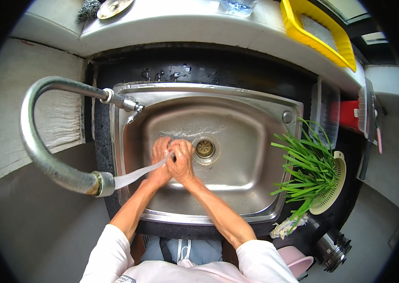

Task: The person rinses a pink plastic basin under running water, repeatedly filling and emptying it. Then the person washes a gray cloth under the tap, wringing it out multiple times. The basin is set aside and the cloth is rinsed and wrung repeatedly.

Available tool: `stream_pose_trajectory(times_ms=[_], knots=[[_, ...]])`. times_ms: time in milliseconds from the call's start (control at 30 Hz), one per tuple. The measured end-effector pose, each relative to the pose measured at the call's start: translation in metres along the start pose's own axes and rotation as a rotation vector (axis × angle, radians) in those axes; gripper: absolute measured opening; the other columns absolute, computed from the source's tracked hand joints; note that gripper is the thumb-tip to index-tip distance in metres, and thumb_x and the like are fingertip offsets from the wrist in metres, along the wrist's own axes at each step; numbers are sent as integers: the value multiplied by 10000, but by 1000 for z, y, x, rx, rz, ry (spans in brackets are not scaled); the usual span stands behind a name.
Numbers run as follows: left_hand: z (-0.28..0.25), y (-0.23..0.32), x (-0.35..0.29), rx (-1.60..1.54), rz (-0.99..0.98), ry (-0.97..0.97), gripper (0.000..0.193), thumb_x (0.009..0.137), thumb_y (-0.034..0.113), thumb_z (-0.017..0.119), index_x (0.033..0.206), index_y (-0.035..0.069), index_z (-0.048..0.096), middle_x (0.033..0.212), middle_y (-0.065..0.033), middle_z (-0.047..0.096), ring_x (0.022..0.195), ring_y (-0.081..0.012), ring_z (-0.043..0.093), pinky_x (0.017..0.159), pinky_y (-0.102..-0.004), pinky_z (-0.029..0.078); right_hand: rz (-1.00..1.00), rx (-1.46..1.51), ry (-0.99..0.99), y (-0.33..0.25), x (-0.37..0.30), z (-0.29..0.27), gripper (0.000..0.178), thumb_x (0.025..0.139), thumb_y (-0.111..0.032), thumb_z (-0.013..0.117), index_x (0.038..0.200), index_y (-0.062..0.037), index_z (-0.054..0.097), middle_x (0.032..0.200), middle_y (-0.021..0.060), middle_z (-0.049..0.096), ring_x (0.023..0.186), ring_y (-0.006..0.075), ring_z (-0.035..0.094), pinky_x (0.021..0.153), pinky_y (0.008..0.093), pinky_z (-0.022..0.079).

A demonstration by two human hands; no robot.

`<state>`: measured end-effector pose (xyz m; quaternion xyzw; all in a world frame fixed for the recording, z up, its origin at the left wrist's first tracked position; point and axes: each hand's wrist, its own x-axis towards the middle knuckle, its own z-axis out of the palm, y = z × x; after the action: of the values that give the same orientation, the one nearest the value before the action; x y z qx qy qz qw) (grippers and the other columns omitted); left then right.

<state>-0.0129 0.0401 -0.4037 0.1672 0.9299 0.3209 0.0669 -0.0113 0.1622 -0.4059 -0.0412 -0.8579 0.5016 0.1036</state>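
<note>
Both my hands are together in the stainless steel sink (237, 132), left of the drain (204, 148). Water runs from the curved metal faucet (39, 141) in a stream (138, 174) that lands on them. My left hand (159, 162) has its wet fingers pressed together and bent toward the basin floor. Curled against it is my right hand (183, 158), its fingers closed and touching the left one. Anything between the hands is hidden. A small lever tap (134, 109) is at the faucet's base.
Green chives (305, 165) lie over a pale colander (334, 188) right of the sink, partly overhanging its rim. Behind it stand a clear plastic container (324, 111) and a red box (349, 114). A yellow basket (294, 16) sits on the ledge. A metal pot (332, 247) and pink basin (296, 259) are lower right.
</note>
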Motion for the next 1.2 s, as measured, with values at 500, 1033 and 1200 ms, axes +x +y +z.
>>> stream_pose_trajectory(times_ms=[500, 1033, 1200], knots=[[-27, 12, 31, -10, -35, 65, 717, 838, 234, 742, 1416, 19, 377, 1404, -242, 439, 1309, -470, 418, 1090, -571, 337, 28, -32, 42, -1, 30, 4, 225, 930, -243, 654, 1009, -33, 643, 1100, 199, 603, 1066, 401, 512, 949, 526, 394], [-26, 4, 36, -254, -202, 59, 809, 770, 231, 830, 1425, 0, 414, 1398, -284, 475, 1313, -468, 439, 1114, -552, 348, 158, 44, 47, 6, 46, 4, 227, 954, -244, 645, 937, -18, 649, 1031, 160, 618, 1027, 384, 541, 917, 533, 395], [0, -10, -7, 279, 154, 11, 638, 921, 321, 660, 1439, 40, 415, 1423, -215, 447, 1376, -449, 364, 1106, -574, 320, 1, 1, -13, 0, -9, 26, 215, 965, -212, 639, 847, -32, 637, 931, 165, 638, 932, 375, 559, 831, 501, 428]])
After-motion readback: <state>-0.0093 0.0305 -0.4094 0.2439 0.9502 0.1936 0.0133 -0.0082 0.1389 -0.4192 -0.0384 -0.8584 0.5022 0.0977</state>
